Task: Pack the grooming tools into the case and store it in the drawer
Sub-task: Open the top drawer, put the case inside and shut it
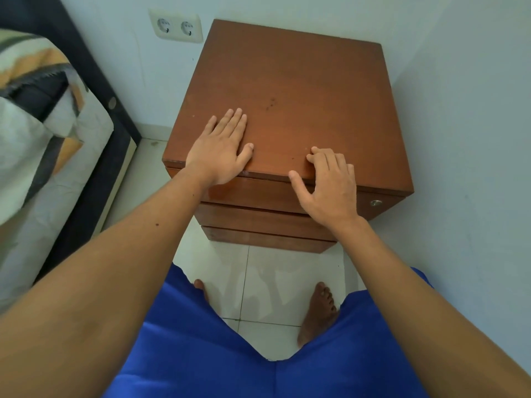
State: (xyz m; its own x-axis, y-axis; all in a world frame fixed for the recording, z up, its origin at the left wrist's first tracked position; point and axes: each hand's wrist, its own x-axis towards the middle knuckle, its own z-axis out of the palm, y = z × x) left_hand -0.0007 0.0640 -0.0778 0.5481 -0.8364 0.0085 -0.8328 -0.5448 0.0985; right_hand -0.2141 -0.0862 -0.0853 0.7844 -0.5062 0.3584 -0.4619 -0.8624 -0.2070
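Both hands rest on the cabinet (287, 90): left hand (221, 150) flat, right hand (327, 185) loosely curled, gripping nothing. No case shows (drawers (258, 196) closed), so leaning could shove the cabinet

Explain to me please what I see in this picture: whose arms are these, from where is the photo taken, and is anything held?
There is no machine here. A person wears a camera on the head, so the one picture looks forward and down at that person's own arms, blue shorts and bare feet. In front stands a brown wooden cabinet with three drawers, all closed. The left hand lies flat on the cabinet top with straight fingers. The right hand rests at the front edge of the top, fingers a little bent. Neither hand holds anything. Nothing lies on the cabinet top, and no grooming tools or case are visible. A bed is at the left, and a wall socket is behind.
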